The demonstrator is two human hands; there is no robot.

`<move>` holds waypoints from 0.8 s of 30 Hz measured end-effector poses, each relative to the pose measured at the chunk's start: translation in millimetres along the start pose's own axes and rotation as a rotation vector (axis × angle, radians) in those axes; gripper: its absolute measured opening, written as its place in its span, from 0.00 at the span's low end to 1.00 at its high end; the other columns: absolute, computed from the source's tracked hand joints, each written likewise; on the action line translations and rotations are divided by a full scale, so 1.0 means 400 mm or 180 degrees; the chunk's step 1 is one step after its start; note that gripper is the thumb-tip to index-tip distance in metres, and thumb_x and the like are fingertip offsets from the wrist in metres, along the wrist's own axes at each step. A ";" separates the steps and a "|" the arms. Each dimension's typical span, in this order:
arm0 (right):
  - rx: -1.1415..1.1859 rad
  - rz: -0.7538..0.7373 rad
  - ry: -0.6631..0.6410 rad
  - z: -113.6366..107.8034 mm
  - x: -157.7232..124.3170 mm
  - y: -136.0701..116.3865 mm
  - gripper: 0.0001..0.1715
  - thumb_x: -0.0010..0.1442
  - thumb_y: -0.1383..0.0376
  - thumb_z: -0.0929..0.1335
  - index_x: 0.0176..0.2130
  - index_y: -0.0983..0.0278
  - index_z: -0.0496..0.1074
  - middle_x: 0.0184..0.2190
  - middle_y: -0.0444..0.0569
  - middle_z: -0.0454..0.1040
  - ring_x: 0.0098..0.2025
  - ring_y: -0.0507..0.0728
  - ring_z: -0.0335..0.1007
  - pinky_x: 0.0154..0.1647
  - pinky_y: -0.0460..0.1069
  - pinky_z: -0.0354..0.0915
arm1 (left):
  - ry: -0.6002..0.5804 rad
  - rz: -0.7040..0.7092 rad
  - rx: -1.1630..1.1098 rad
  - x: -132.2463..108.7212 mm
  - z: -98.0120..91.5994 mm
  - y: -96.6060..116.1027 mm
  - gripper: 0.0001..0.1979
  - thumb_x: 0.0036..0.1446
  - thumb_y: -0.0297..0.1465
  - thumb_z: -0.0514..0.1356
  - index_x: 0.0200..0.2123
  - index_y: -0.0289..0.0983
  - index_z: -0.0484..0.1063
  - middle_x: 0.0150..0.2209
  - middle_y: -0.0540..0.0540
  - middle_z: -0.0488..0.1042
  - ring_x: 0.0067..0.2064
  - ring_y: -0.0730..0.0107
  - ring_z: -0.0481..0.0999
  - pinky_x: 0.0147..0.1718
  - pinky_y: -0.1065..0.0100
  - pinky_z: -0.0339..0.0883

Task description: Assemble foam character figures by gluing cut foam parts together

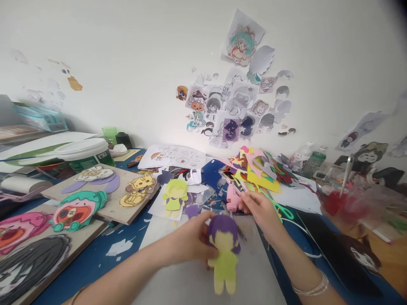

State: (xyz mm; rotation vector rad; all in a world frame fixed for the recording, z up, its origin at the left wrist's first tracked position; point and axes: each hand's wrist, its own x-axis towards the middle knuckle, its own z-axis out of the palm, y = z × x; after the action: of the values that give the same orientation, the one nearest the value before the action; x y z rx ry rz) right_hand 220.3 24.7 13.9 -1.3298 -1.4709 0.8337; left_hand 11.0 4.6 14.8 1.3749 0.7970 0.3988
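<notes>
In the head view my left hand (199,241) is closed on the side of a flat doll cutout (224,258) with purple hair and a yellow-green dress. The cutout stands upright over the grey work board (187,284). Further back, my right hand (259,207) has its fingers closed on a pink glue gun (233,198), partly covered by the fingers. Left of it, a second doll cutout (174,197) with yellow-green hair lies on white paper. Green-handled scissors (284,210) lie just beyond my right wrist.
Colored sheet scraps (260,169) pile up at the back right. Boards with finished cutouts (76,212) take up the left side. A white-lidded tub (84,154) stands behind them. A black flat panel (333,250) and a white cord (300,228) lie at right, near bottles (314,161).
</notes>
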 end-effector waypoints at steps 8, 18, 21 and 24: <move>-0.0500 -0.0193 0.0449 -0.007 0.009 0.016 0.29 0.56 0.46 0.60 0.15 0.62 0.55 0.14 0.41 0.56 0.19 0.51 0.53 0.22 0.47 0.52 | 0.0352 0.0177 0.2473 -0.017 0.041 -0.012 0.15 0.46 0.40 0.60 0.38 0.42 0.72 0.30 0.47 0.75 0.28 0.64 0.73 0.21 0.71 0.60; -0.2474 -0.0789 0.0310 -0.017 0.019 0.045 0.16 0.59 0.60 0.59 0.22 0.61 0.62 0.23 0.47 0.67 0.29 0.57 0.62 0.29 0.49 0.55 | 0.1660 0.0473 0.4327 0.015 -0.134 -0.014 0.16 0.52 0.27 0.54 0.44 0.39 0.72 0.43 0.40 0.73 0.44 0.56 0.71 0.36 0.65 0.65; -0.2854 -0.1061 0.0173 -0.018 0.023 0.066 0.13 0.53 0.70 0.60 0.37 0.62 0.69 0.38 0.51 0.72 0.43 0.61 0.63 0.42 0.53 0.58 | 0.1473 0.0615 0.4461 0.027 -0.155 -0.032 0.16 0.50 0.27 0.57 0.44 0.38 0.73 0.42 0.40 0.74 0.42 0.58 0.70 0.39 0.63 0.64; -0.3190 -0.0923 -0.0085 -0.013 0.028 0.081 0.25 0.48 0.73 0.61 0.47 0.64 0.68 0.45 0.53 0.70 0.49 0.63 0.60 0.47 0.55 0.56 | 0.1316 0.0683 0.4557 0.032 -0.159 -0.037 0.14 0.49 0.27 0.59 0.42 0.38 0.74 0.42 0.40 0.74 0.43 0.57 0.70 0.40 0.62 0.64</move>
State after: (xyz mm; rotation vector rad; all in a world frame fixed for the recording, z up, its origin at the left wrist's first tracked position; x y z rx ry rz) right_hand 236.5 40.6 -12.1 -1.7170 -2.1521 -0.1439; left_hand -27.7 56.0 -2.5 2.7764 1.3794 0.2500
